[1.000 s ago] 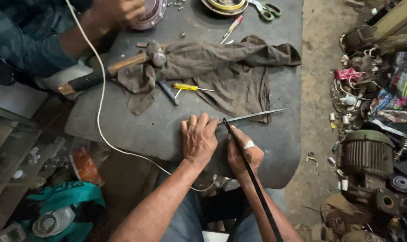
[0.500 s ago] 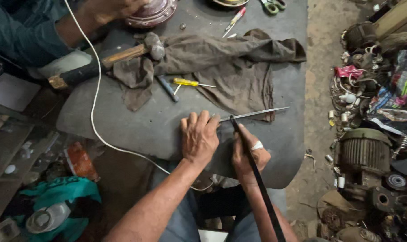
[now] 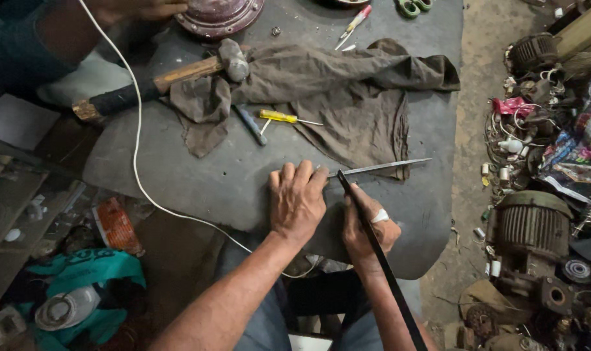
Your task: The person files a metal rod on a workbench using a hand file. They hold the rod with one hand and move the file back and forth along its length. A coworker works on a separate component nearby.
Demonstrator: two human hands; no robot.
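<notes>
Orange pack (image 3: 115, 224): flat crumpled wrapper on the floor left of the table, below its edge; orange-red with pale print.
Teal bag (image 3: 87, 270): soft bag at lower left, just below the orange pack; teal with dark lettering, partly folded.
Colour packets (image 3: 572, 146): glossy wrappers in the scrap pile at right; blue, green and yellow patches, shapes unclear.
Pink wrapper (image 3: 511, 105): small crumpled piece in the same pile, above the colour packets.
Signs, screens: none visible.
</notes>
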